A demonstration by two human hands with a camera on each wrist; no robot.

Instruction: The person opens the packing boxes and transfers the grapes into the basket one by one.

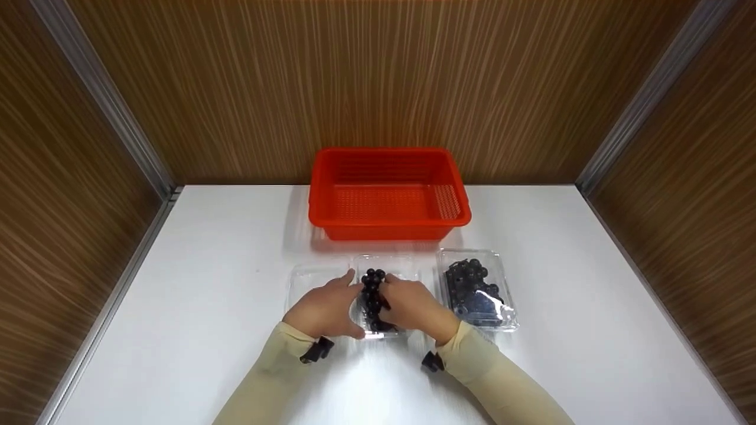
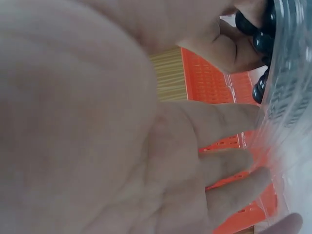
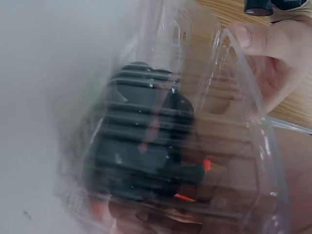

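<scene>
- My left hand (image 1: pixel 323 310) curls against the left side of the open clear clamshell box (image 1: pixel 378 330) on the white counter (image 1: pixel 207 307), fingers on its plastic.
- My right hand (image 1: pixel 413 307) grips the box's right side.
- Dark grapes (image 1: pixel 372 289) sit in the box between my hands.
- A second, closed box of grapes (image 1: pixel 477 289) lies just to the right.
- The red basket (image 1: pixel 387 162) stands behind them.
</scene>
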